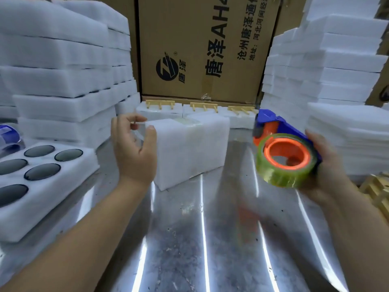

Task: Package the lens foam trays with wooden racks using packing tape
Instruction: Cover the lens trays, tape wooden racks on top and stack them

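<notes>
Right hand [325, 165] grips the tape gun [285, 152] over the steel table [189, 239], just right of the foam block [189, 150]. Left hand [134, 148] is half-curled at the block's left corner, maybe pinching tape, can't tell. Lens tray [63, 186] sits left. Racks [161, 103] lie on foam behind, then a box [200, 49].

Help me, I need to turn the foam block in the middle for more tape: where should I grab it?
Probably the upper left corner of the foam block, coming from the left. That end is free and the left hand is beside it, while the right hand grips the tape dispenser. Pinch across the flat near and far faces.
</notes>
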